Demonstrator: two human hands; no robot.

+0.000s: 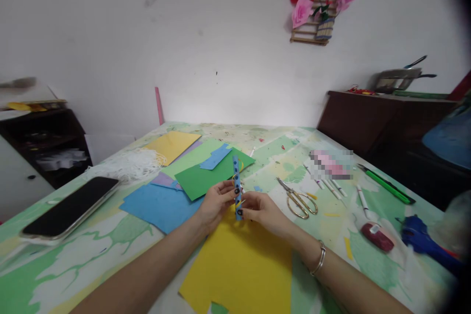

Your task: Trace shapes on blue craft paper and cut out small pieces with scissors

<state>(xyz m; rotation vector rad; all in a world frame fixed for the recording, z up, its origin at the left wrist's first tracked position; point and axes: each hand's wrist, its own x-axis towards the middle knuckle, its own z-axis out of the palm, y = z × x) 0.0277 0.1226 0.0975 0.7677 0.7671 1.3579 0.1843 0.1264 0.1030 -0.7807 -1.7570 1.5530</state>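
Both hands grip a narrow blue paper strip with dark spots (pixel 236 169), held upright over the table's middle. My left hand (pixel 217 202) pinches it from the left, around its middle. Lower down, my right hand (pixel 263 210) pinches it near its bottom end. A thin yellow curl (pixel 241 166) shows beside the strip's upper part; how it is joined I cannot tell. Beneath the hands lies a sheet of yellow paper (pixel 246 270) with a notch cut in its near edge. A green sheet (pixel 198 180) and a blue sheet (pixel 162 203) lie just beyond and left.
Gold-handled scissors (pixel 300 201) lie to the right, near several markers (pixel 336 187) and a green utility knife (pixel 388 185). A blue glue gun (pixel 423 238) rests at far right. On the left are a phone (pixel 69 208) and a pile of white string (pixel 132 166).
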